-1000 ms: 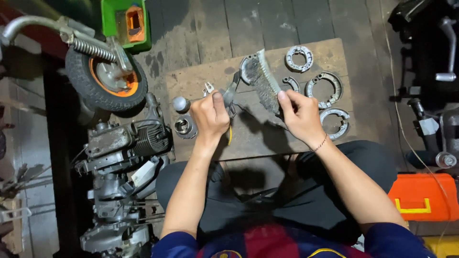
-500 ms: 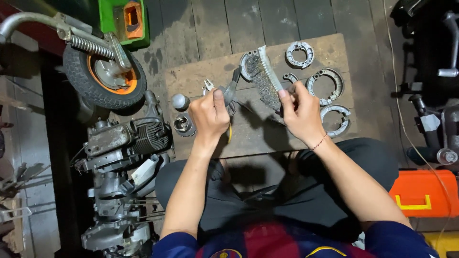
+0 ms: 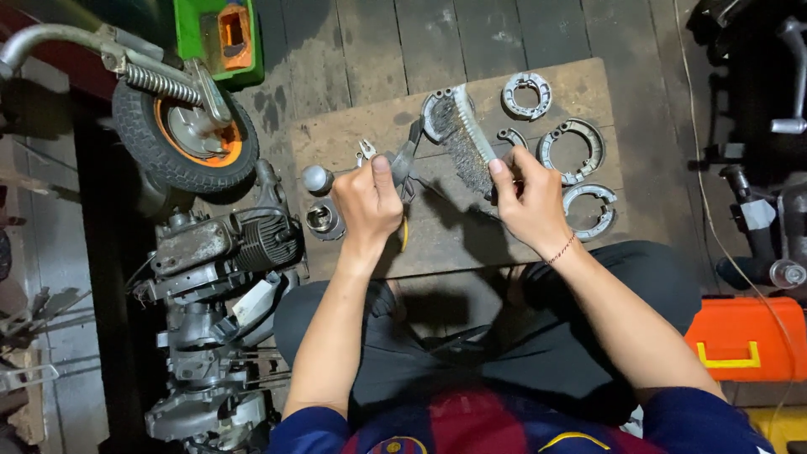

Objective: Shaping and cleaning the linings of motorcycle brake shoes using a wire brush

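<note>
Dim overhead light, sharp focus, dark shadowed edges.

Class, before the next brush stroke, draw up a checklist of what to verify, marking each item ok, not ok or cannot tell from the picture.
1. Right hand grips the wire brush: ok.
2. Left hand holds the brake shoe by a dark tool: ok.
3. Bristles touch the shoe: cannot tell.
4. Board lies flat on the floor: ok.
5. Other brake shoes lie apart from the brush: ok.
</note>
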